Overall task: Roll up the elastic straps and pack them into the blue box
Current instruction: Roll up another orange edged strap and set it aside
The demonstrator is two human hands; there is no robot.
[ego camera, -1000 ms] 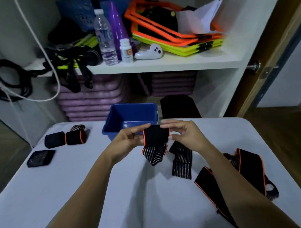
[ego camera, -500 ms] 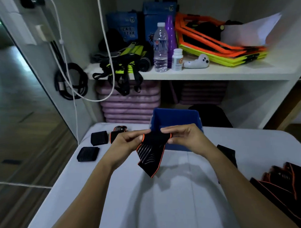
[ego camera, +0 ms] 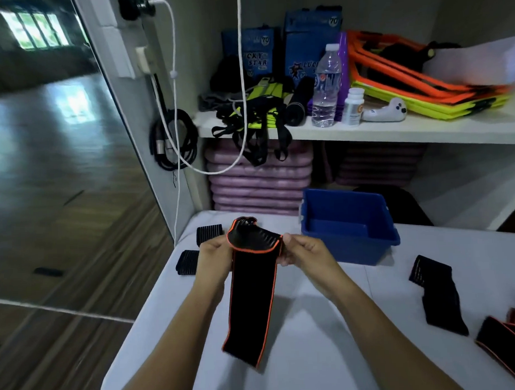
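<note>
Just left of centre frame, the left hand [ego camera: 213, 256] and right hand [ego camera: 303, 251] each pinch one side edge of a black, orange-trimmed elastic strap [ego camera: 251, 300] near its top, where the end curls over in a loose first turn. The rest of the strap hangs unrolled toward the lower centre, over the white table [ego camera: 314, 353]. The blue box [ego camera: 348, 225] stands open and looks empty at centre right, just behind the right hand. The main risk is a slack, skewed start: if the turn is not tightened, the roll may telescope or spring open. The hanging tail could also drag or twist. Rolled straps [ego camera: 198, 245] lie behind the left hand, outside the box
</note>
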